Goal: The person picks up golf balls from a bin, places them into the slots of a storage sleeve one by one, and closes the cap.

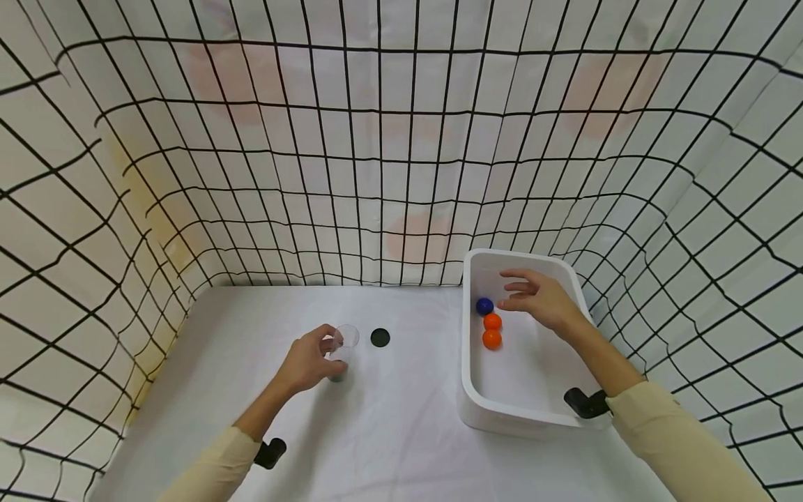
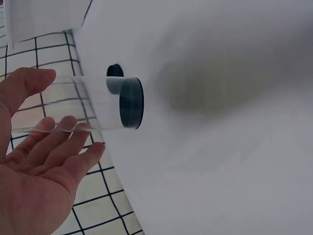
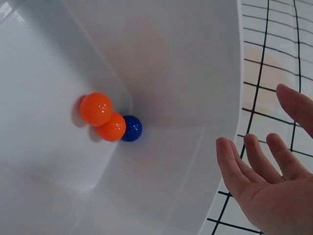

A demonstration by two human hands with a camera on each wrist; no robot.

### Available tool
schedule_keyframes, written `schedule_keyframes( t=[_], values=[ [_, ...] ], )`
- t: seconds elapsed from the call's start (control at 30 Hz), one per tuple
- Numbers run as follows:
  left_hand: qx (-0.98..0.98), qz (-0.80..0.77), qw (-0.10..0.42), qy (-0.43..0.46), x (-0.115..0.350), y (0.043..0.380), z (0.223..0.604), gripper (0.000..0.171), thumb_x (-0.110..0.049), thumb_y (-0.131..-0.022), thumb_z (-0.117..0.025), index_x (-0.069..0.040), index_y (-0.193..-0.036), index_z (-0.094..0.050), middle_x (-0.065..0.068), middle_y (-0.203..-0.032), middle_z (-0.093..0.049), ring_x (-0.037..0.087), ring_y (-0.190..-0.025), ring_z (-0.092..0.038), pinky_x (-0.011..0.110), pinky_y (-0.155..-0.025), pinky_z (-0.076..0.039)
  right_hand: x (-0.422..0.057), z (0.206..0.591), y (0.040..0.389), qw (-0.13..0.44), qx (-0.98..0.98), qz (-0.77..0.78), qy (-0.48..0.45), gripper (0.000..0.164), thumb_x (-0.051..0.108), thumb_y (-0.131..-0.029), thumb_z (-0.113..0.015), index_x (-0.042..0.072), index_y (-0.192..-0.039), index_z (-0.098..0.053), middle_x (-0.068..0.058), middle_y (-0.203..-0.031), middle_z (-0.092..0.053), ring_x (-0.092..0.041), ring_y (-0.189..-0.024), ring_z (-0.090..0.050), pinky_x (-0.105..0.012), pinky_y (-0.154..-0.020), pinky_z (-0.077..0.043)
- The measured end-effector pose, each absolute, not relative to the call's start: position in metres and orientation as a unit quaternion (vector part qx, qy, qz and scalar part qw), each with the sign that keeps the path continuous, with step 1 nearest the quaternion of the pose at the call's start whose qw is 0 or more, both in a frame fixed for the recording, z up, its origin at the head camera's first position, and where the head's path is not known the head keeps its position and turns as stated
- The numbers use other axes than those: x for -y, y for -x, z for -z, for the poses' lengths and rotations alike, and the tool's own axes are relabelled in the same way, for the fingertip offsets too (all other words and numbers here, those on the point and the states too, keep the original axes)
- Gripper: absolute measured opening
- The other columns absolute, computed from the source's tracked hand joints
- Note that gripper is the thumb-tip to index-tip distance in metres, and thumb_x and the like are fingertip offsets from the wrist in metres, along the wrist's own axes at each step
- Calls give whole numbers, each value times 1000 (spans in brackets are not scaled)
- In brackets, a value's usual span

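Note:
My left hand [image 1: 309, 359] grips a clear plastic tube [image 1: 347, 345] with a dark base [image 2: 131, 104], thumb on one side and fingers on the other. The tube's rim faces up, and I see nothing inside it. Just right of it on the table lies a dark round cap [image 1: 379, 337]. My right hand [image 1: 541, 300] hovers over the white bin [image 1: 467, 328], fingers spread and holding nothing. In the bin, a blue ball [image 1: 484, 306] and two orange balls [image 3: 96, 109] sit in a row along its left side, close to the right fingertips.
A white cloth covers the table [image 1: 401, 418]. Black wire grid [image 1: 408, 160] rises at the back and on both sides, with pale sheeting behind it. The bin stands on the right, near the back and right grid.

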State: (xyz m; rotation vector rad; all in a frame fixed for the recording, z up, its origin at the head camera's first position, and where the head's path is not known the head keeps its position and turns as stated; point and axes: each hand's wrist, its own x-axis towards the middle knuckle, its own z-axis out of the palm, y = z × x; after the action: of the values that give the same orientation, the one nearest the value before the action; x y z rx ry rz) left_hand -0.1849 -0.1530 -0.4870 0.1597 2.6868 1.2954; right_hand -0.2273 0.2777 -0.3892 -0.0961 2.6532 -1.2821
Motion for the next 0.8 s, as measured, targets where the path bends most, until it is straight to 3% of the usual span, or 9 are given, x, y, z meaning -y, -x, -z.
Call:
schedule_keyframes(
  t=[0.13,0.43,0.8],
  values=[
    [-897,-433,68,-55,153,188,478,40,-13,-80,-81,-7,-116,-64,14,-122,-73,30,-118,-68,50,-97,-54,-281,391,237,99,-891,442,27,73,30,-91,-75,9,-153,-42,-27,-149,-49,-44,-137,-49,-63,-110,-40],
    [-905,-417,51,-67,152,188,465,43,-19,-82,-82,-9,-121,-69,16,-118,-74,35,-116,-69,50,-95,-57,-282,398,256,113,-882,457,24,71,28,-91,-75,10,-152,-43,-26,-150,-49,-42,-137,-50,-57,-110,-44],
    [-909,-406,46,-79,153,186,460,42,-19,-81,-83,-9,-120,-71,15,-115,-75,34,-110,-71,48,-92,-58,-291,455,283,149,-877,456,-11,59,18,-91,-74,1,-144,-52,-30,-145,-53,-43,-131,-55,-49,-101,-53]
  ],
)
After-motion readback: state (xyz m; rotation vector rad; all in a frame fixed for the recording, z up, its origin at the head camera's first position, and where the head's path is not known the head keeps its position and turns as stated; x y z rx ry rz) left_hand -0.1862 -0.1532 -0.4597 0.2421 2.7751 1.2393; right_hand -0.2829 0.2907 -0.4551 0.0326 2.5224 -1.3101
